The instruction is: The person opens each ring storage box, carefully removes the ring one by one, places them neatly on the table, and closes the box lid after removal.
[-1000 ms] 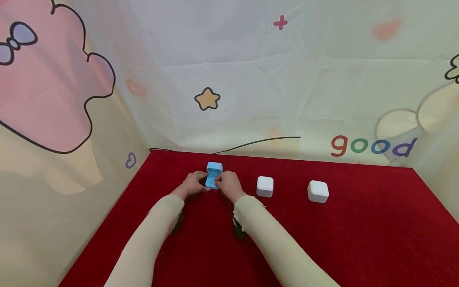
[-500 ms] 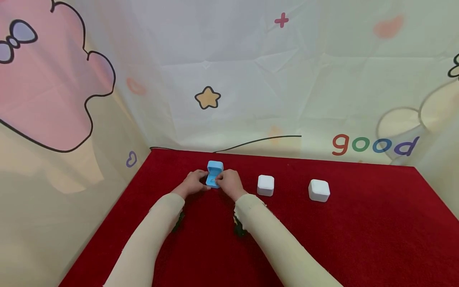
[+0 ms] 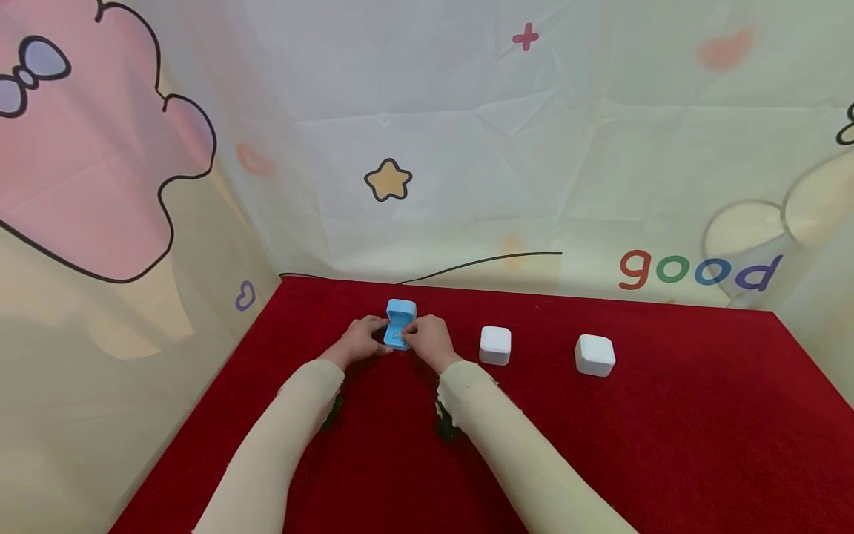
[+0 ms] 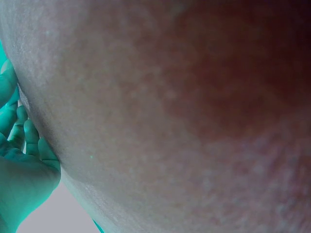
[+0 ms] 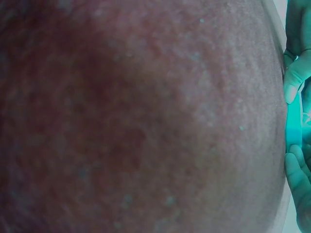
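In the head view a light blue ring box stands with its lid raised on the red cloth, toward the back. My left hand holds the box from its left side, thumb near the front corner. My right hand reaches in from the right. Its thumb and fingertips pinch a small gold-coloured ring at the box's cushion; those fingers hide part of it. Skin fills most of both wrist views. At the right wrist view's edge, a strip of the box shows between fingers.
Two closed white ring boxes, a nearer one and a farther one, stand in a row to the right. A red cloth covers the table. A printed curtain hangs behind and along the left side.
The head view has shifted very slightly. Both hands stay at the blue box, with the right fingertips making only a tiny movement at the ring.
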`<state>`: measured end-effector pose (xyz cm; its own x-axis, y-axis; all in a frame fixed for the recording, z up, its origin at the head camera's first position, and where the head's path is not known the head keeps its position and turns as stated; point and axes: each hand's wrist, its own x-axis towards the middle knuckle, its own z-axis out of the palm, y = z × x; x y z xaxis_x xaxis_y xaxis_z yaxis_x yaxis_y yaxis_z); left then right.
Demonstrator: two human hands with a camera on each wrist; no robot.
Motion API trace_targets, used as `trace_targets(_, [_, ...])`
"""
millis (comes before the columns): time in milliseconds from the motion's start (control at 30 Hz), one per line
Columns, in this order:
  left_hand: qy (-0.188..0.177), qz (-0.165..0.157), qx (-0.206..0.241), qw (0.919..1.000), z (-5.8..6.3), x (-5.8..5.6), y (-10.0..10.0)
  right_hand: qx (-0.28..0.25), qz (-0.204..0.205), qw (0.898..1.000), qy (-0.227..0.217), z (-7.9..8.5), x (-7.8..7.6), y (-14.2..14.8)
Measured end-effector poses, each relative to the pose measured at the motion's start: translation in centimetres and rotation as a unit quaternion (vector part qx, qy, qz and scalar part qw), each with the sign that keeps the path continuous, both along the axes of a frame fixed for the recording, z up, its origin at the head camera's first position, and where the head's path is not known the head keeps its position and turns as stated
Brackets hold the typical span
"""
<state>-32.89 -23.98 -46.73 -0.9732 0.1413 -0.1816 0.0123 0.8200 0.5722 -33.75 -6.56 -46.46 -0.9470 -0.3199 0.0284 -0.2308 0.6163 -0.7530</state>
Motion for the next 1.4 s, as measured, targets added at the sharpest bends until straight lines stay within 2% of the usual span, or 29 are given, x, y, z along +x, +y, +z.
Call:
trace_targets(767, [-0.007,0.002,0.004,1.0,-0.37,-0.17,0.01,-0.031,-0.006,0.999,-0.032,-0.6,-0.21,0.27])
trace_targets(1400, [-0.006,0.007,-0.001,1.0,-0.07,-0.16,-0.01,-0.046,-0.005,0.998,-0.041,-0.52,-0.51,0.55])
